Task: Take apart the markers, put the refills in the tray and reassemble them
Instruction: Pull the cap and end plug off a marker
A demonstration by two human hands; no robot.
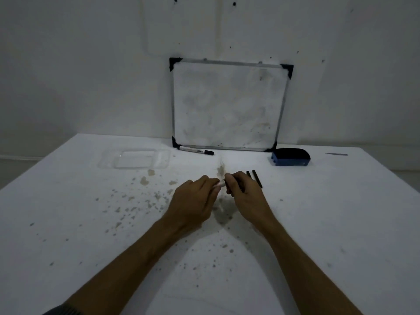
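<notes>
Marker [196, 150] by the whiteboard [228, 105] has print — too blurry to read.

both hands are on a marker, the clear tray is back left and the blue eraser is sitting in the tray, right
Not quite. The head view shows the blue eraser on the table at the back right, beside the whiteboard corner, not in the clear tray. The left hand and right hand do hold a marker, and the tray is back left.
</notes>
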